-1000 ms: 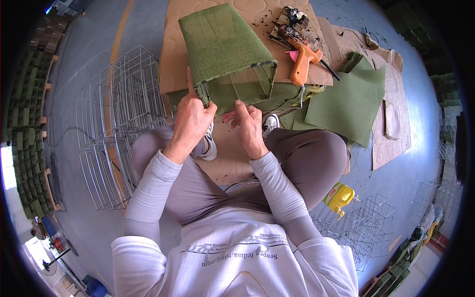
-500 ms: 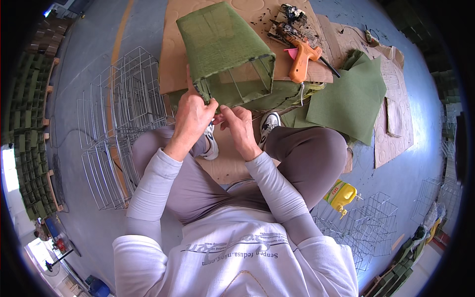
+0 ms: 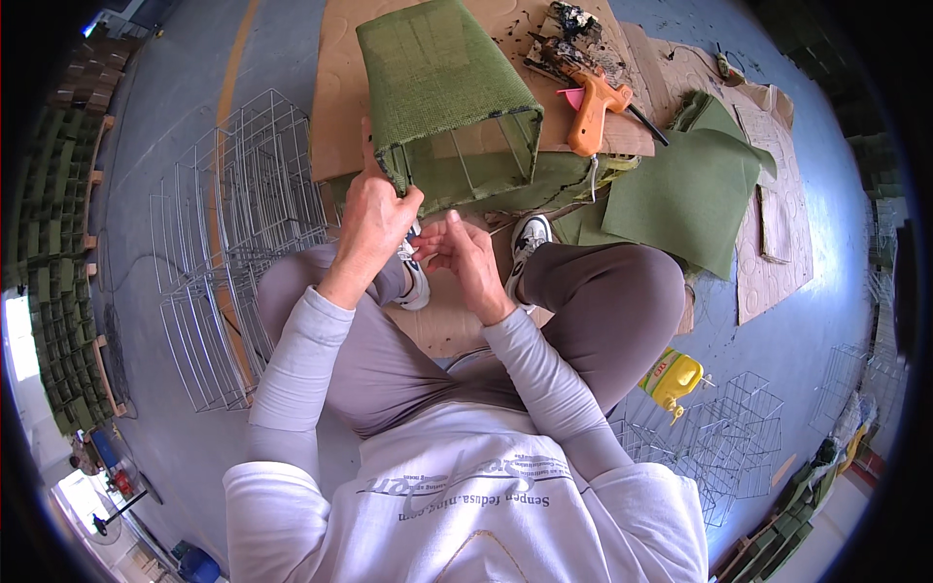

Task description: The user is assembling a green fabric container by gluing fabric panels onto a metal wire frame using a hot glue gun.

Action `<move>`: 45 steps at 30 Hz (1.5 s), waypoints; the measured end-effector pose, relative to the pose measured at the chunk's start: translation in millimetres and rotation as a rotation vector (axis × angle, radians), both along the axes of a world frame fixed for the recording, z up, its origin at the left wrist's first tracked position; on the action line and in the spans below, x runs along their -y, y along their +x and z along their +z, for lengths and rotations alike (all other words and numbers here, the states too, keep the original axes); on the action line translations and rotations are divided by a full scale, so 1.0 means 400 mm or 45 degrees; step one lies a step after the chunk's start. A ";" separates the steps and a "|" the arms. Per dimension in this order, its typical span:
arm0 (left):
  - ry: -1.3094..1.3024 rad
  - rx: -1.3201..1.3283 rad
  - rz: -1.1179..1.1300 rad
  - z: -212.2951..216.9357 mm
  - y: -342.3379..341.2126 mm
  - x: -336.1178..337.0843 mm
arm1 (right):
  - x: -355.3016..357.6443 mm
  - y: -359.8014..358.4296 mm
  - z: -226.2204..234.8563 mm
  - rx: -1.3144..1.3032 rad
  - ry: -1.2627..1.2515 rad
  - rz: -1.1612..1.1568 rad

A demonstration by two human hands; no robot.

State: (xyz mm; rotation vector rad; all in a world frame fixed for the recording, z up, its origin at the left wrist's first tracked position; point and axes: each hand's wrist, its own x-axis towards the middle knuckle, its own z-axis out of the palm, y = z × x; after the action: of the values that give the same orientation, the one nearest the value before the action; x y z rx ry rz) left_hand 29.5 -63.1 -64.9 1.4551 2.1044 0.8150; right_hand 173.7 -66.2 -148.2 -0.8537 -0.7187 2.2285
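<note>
A green fabric-covered basket [image 3: 447,83] with a wire frame lies on its side, its open mouth facing me. My left hand [image 3: 374,214] is closed on the near left corner of its rim, the thumb bent over the edge and the index finger stretched along the side. Just to the right and below that corner, my right hand [image 3: 459,260] is held apart from the basket. Its thumb points up and its fingers are loosely spread, with nothing visible in them. Part of the basket's inside, with upright wires, shows through the mouth.
An orange glue gun [image 3: 595,112] lies on cardboard [image 3: 486,21] beside dark, sticky-looking residue. Green fabric sheets [image 3: 671,209] are at the right. Bare wire frames [image 3: 248,194] stand to the left, and more wire frames [image 3: 734,437] lie near a yellow jug [image 3: 673,379].
My right hand has drawn away from the rim corner, down and to the right, with its fingers loosened. The left hand keeps hold of the basket, which has shifted only slightly.
</note>
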 end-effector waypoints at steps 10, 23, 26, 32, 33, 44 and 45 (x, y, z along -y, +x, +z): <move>-0.114 -0.011 0.038 0.054 0.013 -0.026 | -0.059 -0.050 0.020 0.510 0.291 -0.077; 0.207 -0.103 -0.009 0.053 -0.142 -0.042 | -0.009 0.125 0.194 0.850 1.666 -0.295; 0.366 -0.054 -0.005 0.066 -0.159 -0.082 | -0.047 0.077 0.236 0.862 2.067 -0.292; 0.505 0.158 0.192 0.104 -0.139 -0.117 | -0.155 -0.024 0.278 0.965 2.526 -0.371; 0.476 0.138 0.209 0.106 -0.137 -0.115 | -0.172 -0.038 0.270 0.964 2.530 -0.374; 0.629 0.384 0.325 0.159 -0.123 -0.118 | -0.291 -0.088 0.288 1.015 2.652 -0.202; 0.937 0.345 0.318 0.154 -0.134 -0.116 | -0.305 -0.086 0.296 0.957 2.630 -0.268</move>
State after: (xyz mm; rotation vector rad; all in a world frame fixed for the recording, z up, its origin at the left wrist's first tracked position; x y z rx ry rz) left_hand -24.2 -16.7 -3.1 1.2934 1.8756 1.9129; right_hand 139.5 56.0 -29.6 -0.4055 -2.2736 0.0690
